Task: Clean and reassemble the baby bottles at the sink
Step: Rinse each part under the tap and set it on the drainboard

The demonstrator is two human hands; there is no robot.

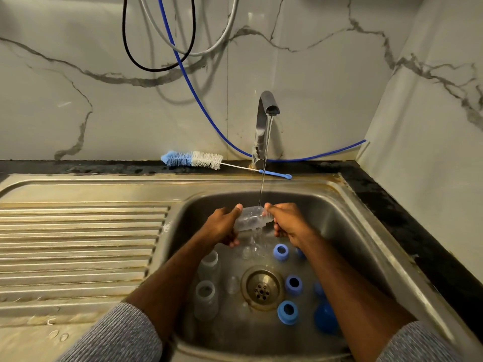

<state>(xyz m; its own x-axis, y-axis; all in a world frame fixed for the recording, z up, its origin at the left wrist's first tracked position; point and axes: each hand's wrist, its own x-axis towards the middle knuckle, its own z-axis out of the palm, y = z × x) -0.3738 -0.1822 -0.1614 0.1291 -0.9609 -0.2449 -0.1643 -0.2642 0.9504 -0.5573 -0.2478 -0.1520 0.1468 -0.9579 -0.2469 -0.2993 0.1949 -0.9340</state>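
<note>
A clear baby bottle [251, 218] lies sideways under the running stream from the tap [264, 121]. My left hand [223, 226] grips its left end and my right hand [288, 222] grips its right end, both over the sink basin [347, 226]. On the basin floor stand two more clear bottles [206, 296] at the left. Several blue collar rings [287, 312] and a dark blue cap [326, 318] lie around the drain [262, 287]. Clear teats [232, 284] sit near the drain, hard to make out.
A blue and white bottle brush [194, 159] lies on the dark counter behind the sink, left of the tap. A ribbed steel draining board [78, 244] fills the left side. Cables and a blue hose [198, 100] hang down the marble wall.
</note>
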